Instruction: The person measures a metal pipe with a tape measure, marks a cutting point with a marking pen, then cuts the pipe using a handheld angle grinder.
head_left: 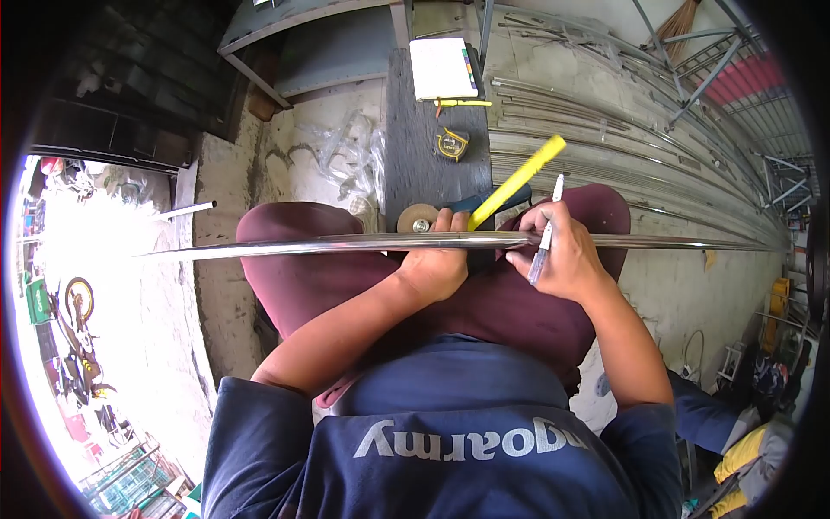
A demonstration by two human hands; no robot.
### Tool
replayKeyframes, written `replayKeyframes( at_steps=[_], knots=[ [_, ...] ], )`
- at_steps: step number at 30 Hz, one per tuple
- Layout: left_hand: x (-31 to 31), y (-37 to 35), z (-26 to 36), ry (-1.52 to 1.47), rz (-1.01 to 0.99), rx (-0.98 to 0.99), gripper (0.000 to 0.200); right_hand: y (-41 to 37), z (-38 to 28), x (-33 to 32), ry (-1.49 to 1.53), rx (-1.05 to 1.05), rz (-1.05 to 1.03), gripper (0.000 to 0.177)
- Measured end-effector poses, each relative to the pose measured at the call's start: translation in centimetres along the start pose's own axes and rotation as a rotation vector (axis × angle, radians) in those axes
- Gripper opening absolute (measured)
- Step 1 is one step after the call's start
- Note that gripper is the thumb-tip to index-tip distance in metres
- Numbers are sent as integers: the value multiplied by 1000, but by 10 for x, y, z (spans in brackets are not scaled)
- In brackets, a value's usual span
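A long shiny metal tube point(328, 245) runs crosswise over my lap. My left hand point(439, 264) is wrapped round it near the middle. In my right hand point(564, 251) is a white pen point(543, 251), held between the fingers close to the tube. A flat yellow strip point(519, 182), like a ruler, slants up from the tube between my hands; its lower end is hidden. Just beyond my left hand lies an angle grinder with a round disc point(419, 218), and part of its blue body point(510, 199) shows under the strip.
On the dark bench point(411, 121) ahead lie a tape measure point(451, 144), a yellow pen point(462, 103) and an open notebook point(443, 69). Many metal tubes point(553, 104) lie on the floor to the right. Clear plastic point(346, 151) lies left of the bench.
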State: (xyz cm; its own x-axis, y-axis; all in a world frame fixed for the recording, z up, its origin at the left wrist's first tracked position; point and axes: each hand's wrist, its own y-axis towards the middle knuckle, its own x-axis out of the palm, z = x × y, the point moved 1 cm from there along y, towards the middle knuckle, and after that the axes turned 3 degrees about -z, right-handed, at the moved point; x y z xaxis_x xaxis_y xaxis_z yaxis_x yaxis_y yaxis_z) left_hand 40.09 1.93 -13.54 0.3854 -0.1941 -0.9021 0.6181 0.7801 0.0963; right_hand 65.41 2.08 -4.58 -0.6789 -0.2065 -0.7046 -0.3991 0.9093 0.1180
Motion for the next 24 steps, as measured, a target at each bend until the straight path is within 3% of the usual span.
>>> replayKeyframes(
  at_steps=[3, 6, 7, 10, 11, 14, 15, 18, 19, 22, 23, 24],
  knots=[
    [0, -2, -5, 71, 109, -14, 57, 2, -1, -5, 135, -109, 54, 64],
    [-26, 12, 13, 117, -162, -96, 56, 16, 3, -12, 55, -163, 181, 64],
    [-26, 10, 16, 215, -206, -67, 56, 20, 3, -15, 96, -126, 228, 56],
    [-29, 0, 18, 290, -196, 117, 53, 35, -10, -39, -59, 17, 1, 43],
    [-34, -7, 26, 231, -260, -11, 52, 43, -15, -42, -79, -39, -64, 30],
    [-71, -16, 34, -149, -377, -81, 54, 53, -5, -33, -115, -152, -320, 27],
    [-81, -18, 34, -256, -368, -28, 63, 56, -1, -30, -39, -123, -379, 27],
    [-110, -19, 38, -416, -470, -132, 59, 72, -1, -32, 146, 216, -626, 30],
    [-117, -20, 37, -404, -395, -78, 56, 78, -1, -35, 143, 211, -657, 31],
    [-165, -13, 24, -380, -752, -41, 54, 96, 0, -47, 56, 175, -539, 30],
    [-184, -19, 16, -221, -870, 76, 51, 106, -4, -59, -39, 213, -519, 30],
    [-209, -18, 7, -347, -896, 38, 49, 113, -2, -68, -92, 262, -478, 29]
  ],
)
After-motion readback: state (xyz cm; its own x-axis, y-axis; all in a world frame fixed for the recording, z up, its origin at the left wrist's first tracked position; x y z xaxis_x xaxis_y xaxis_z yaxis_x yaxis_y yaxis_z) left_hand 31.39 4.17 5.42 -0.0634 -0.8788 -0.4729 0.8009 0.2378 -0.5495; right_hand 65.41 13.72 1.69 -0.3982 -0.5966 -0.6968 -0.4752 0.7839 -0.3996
